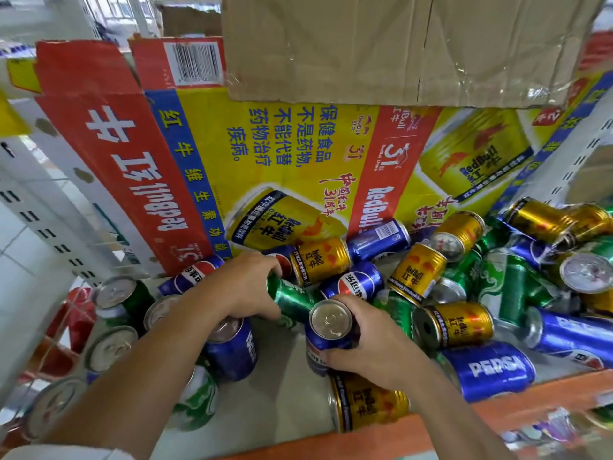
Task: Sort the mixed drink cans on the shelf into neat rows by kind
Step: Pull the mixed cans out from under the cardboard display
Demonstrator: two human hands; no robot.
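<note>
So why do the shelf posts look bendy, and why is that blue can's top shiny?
Head view: the wide-angle lens bows the white shelf uprights and Red Bull carton; head view: light glints off the lid of the blue Pepsi can in the right hand and along the green can in the left hand; head view: the corner below the orange shelf edge is blurred.

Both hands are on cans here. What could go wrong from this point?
The left hand grips a green can lying in the heap; pulling it out may set its neighbours rolling. The gold can lies on its side by the shelf's front edge and might get knocked off.
</note>
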